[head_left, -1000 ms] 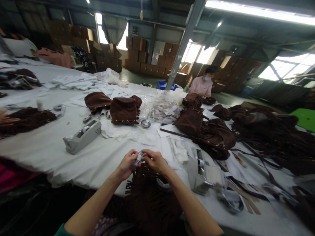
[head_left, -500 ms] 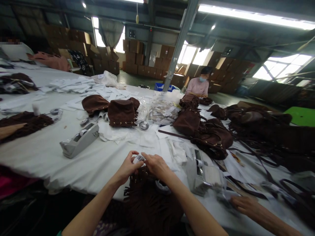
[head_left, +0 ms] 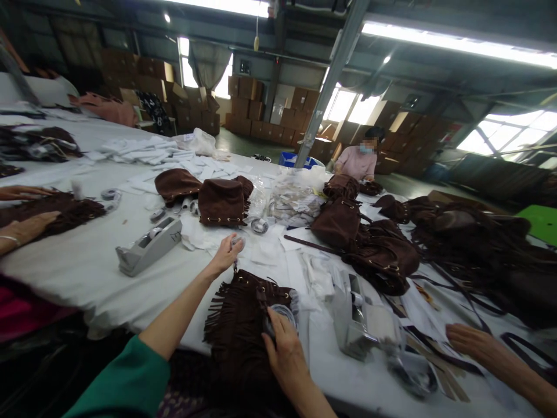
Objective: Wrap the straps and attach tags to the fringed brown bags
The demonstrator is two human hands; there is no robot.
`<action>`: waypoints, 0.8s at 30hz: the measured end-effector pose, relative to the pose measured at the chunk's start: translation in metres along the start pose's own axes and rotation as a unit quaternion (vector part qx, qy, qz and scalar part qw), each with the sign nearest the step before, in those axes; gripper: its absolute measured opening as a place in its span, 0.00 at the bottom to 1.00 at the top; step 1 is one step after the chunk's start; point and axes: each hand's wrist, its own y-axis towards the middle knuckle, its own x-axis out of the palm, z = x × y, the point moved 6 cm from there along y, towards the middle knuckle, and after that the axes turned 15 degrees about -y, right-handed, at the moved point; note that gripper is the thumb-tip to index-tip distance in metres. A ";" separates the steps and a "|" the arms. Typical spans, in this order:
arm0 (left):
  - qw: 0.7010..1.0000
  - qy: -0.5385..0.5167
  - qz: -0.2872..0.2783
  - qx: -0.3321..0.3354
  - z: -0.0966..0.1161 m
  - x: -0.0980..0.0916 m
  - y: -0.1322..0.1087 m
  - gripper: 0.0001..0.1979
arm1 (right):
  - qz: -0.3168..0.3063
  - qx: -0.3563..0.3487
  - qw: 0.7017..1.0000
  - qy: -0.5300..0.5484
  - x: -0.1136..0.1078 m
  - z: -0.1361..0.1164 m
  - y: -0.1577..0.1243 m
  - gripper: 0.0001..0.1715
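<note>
A dark brown fringed bag (head_left: 237, 307) with gold eyelets lies in front of me, partly over the table's near edge. My left hand (head_left: 226, 255) is raised beyond the bag's top edge, its fingers closed round a small greyish wrapped piece (head_left: 237, 240) whose kind is unclear. Against the bag's right side, my right hand (head_left: 285, 345) curls its fingers over a grey coiled roll (head_left: 284, 313), with the hand hiding part of it. A thin strip hangs between my left hand and the bag's corner.
Grey tape dispensers stand left (head_left: 150, 247) and right (head_left: 359, 316). Brown bags (head_left: 221, 203) lie beyond my hands, with more at right (head_left: 374, 249). Co-workers' hands appear at far left (head_left: 35, 226) and right (head_left: 472, 342); a masked person (head_left: 357, 162) is across the table.
My hands, together over the bag's top before, have parted. The left moved forward with the small piece; the right came back to the coiled roll. The bag now lies flatter on the table.
</note>
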 end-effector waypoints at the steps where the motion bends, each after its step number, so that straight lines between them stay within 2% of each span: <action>1: 1.000 0.017 0.024 0.002 0.000 -0.009 0.001 0.26 | 0.011 0.004 1.000 0.002 0.003 0.000 -0.002 0.30; 3: 0.997 0.045 0.065 -0.022 -0.007 -0.025 -0.009 0.29 | 0.032 0.024 0.999 0.004 0.006 0.005 -0.005 0.28; 5: 0.993 0.051 0.083 -0.068 -0.024 -0.031 -0.033 0.25 | 0.043 0.044 0.998 0.012 0.006 0.009 -0.002 0.24; 8: 0.983 0.009 0.031 -0.183 -0.060 -0.014 -0.079 0.27 | 0.043 0.039 0.998 0.017 -0.002 0.012 0.010 0.20; 11: 0.928 -0.102 0.006 -0.359 -0.094 0.006 -0.114 0.33 | 0.025 0.019 0.999 -0.033 -0.016 0.019 0.015 0.18; 14: 0.867 -0.215 -0.008 -0.450 -0.107 0.021 -0.116 0.39 | -0.030 0.009 0.992 -0.124 -0.027 0.033 0.002 0.17; 17: 0.819 -0.253 -0.010 -0.515 -0.119 0.036 -0.106 0.40 | -0.053 0.014 0.987 -0.149 -0.037 0.043 -0.015 0.15; 19: 0.815 -0.243 0.021 -0.526 -0.131 0.043 -0.100 0.32 | -0.020 0.023 0.994 -0.108 -0.045 0.042 -0.016 0.17; 21: 0.824 -0.235 0.035 -0.514 -0.140 0.051 -0.097 0.19 | 0.026 0.052 0.998 -0.035 -0.050 0.040 -0.005 0.18; 23: 0.837 -0.241 0.025 -0.490 -0.144 0.057 -0.098 0.08 | 0.045 0.123 0.990 0.061 -0.045 0.041 0.013 0.17; 24: 0.845 -0.245 0.016 -0.474 -0.143 0.058 -0.099 0.05 | 0.031 0.171 0.977 0.119 -0.036 0.043 0.023 0.15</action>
